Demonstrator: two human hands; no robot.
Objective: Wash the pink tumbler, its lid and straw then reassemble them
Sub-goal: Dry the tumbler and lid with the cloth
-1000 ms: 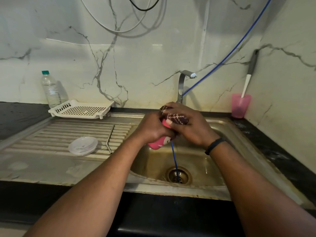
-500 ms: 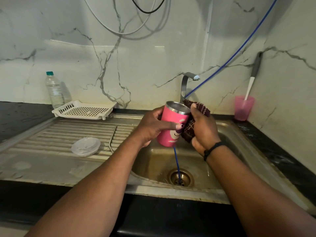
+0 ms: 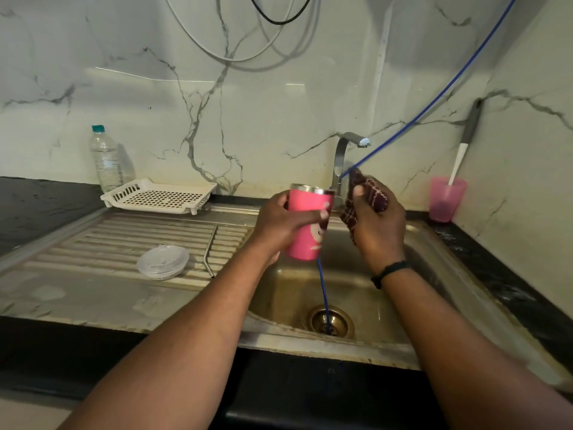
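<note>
White marble-veined wall (image 3: 279, 119) rises behind the hands, cables (image 3: 235, 54) looping above. Black tabletop (image 3: 37, 206) lies left of the left hand (image 3: 280, 223); steel sink (image 3: 356, 293) sits below them.

Left hand (image 3: 280, 225) hides tumbler (image 3: 307, 231) side; cloth (image 3: 366, 197) pattern blurred.
</note>
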